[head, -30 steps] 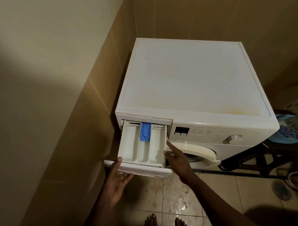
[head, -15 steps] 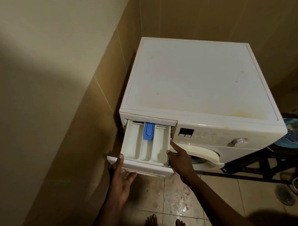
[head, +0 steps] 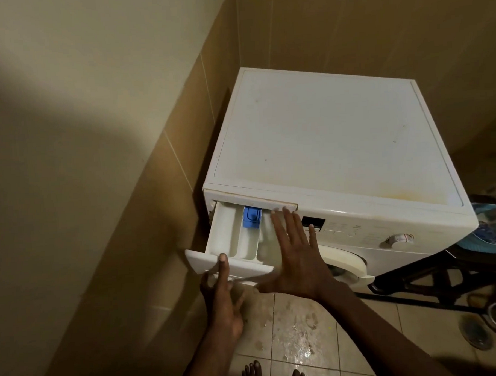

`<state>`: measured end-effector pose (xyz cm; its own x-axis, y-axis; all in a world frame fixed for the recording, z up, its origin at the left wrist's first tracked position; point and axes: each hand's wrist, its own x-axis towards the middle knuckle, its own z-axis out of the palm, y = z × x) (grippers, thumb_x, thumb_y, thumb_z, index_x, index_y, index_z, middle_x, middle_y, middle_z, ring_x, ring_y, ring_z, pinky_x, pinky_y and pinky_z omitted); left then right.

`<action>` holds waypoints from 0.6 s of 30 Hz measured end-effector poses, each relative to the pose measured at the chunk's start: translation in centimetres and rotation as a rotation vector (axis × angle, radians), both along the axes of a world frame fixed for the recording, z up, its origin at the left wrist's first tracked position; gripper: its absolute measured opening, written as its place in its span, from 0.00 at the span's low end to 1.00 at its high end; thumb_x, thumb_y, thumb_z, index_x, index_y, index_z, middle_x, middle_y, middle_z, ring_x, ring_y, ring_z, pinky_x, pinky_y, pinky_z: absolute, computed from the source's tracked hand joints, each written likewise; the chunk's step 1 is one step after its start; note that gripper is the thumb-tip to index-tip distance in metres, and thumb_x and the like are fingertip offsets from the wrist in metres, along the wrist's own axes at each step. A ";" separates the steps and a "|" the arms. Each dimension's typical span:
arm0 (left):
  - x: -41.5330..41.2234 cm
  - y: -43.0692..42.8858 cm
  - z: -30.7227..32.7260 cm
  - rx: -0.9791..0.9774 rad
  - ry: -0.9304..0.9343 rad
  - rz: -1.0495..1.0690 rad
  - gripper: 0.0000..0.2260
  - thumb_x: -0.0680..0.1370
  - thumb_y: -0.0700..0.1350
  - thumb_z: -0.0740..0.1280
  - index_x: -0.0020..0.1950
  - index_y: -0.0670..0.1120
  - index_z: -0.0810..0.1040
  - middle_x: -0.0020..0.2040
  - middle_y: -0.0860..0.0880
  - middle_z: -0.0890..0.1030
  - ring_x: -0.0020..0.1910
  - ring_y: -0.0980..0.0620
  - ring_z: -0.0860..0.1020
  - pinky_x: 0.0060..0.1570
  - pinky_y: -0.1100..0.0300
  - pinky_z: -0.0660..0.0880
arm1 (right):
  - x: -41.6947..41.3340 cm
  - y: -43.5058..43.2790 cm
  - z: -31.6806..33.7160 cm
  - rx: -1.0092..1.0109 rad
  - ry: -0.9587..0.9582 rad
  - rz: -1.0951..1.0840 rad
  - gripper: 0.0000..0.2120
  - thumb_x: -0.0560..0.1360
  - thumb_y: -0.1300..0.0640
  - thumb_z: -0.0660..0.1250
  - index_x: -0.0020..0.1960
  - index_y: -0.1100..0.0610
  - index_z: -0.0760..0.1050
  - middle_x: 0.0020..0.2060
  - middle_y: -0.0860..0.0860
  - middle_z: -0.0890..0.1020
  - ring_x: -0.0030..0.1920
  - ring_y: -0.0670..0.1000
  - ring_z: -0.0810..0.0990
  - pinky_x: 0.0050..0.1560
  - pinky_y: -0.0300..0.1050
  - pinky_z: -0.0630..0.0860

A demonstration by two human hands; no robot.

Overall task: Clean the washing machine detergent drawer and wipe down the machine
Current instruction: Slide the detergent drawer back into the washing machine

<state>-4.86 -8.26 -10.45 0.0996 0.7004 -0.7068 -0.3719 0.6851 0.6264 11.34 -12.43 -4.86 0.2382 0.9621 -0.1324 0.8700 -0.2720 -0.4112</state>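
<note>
I see left hand [head: 220,300] grip pinching detergent drawer [head: 232,237] front panel, thumb on top, fingers beneath | right hand [head: 295,259] grip flat, fingers spread above drawer's right side, contact I can't tell | drawer sticks out at washing machine [head: 324,142] front-left corner

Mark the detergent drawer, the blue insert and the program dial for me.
detergent drawer [head: 223,234], head view, left compartment floor.
blue insert [head: 252,217], head view, its middle.
program dial [head: 397,239], head view, knob face.
</note>
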 end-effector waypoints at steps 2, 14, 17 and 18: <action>0.6 -0.3 0.0 -0.012 -0.017 0.031 0.42 0.62 0.59 0.77 0.73 0.53 0.66 0.67 0.42 0.77 0.64 0.40 0.77 0.57 0.46 0.78 | 1.1 0.4 -0.7 -0.101 -0.114 0.017 0.68 0.57 0.23 0.67 0.73 0.50 0.23 0.74 0.55 0.28 0.74 0.56 0.27 0.73 0.67 0.41; 4.5 4.9 0.9 -0.033 -0.052 -0.003 0.35 0.70 0.49 0.75 0.74 0.49 0.65 0.67 0.40 0.76 0.64 0.39 0.77 0.52 0.49 0.80 | 5.1 4.4 -0.6 -0.049 -0.262 -0.088 0.64 0.55 0.22 0.67 0.78 0.55 0.46 0.76 0.57 0.52 0.76 0.59 0.51 0.74 0.61 0.50; 5.4 6.5 1.0 -0.038 -0.073 -0.039 0.32 0.75 0.47 0.73 0.75 0.48 0.63 0.68 0.39 0.75 0.67 0.37 0.74 0.64 0.42 0.75 | 5.8 5.4 -0.4 -0.001 -0.302 -0.116 0.59 0.54 0.23 0.68 0.75 0.52 0.54 0.71 0.52 0.61 0.70 0.56 0.60 0.68 0.57 0.59; 5.7 6.9 0.9 -0.043 -0.075 -0.046 0.32 0.75 0.47 0.73 0.75 0.48 0.63 0.68 0.39 0.74 0.68 0.37 0.73 0.66 0.41 0.73 | 5.9 5.7 -0.2 0.005 -0.297 -0.125 0.57 0.55 0.24 0.69 0.75 0.51 0.54 0.70 0.51 0.61 0.69 0.55 0.60 0.67 0.57 0.59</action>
